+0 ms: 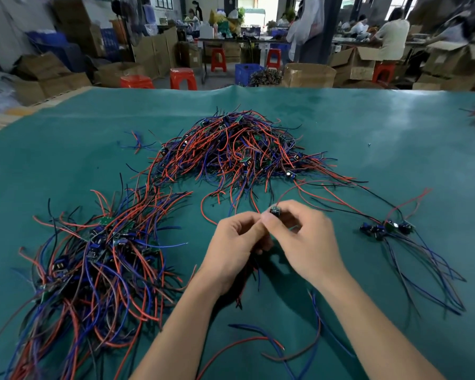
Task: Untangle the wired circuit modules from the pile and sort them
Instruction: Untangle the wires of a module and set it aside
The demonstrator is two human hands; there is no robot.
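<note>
My right hand [307,237] pinches small module [275,212]; left hand [236,242] clenched round its wires; tangled pile [244,149] beyond on bench [395,138].

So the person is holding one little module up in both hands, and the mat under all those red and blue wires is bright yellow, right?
Not quite: the mat is green, not yellow, as the head view shows. The rest holds: the left hand and right hand together hold one small module above it, with red and blue wires lying all around.

Green-matted table [395,138], central wire pile [239,149], left wired-module heap [93,256], right module cluster [384,229]
</note>
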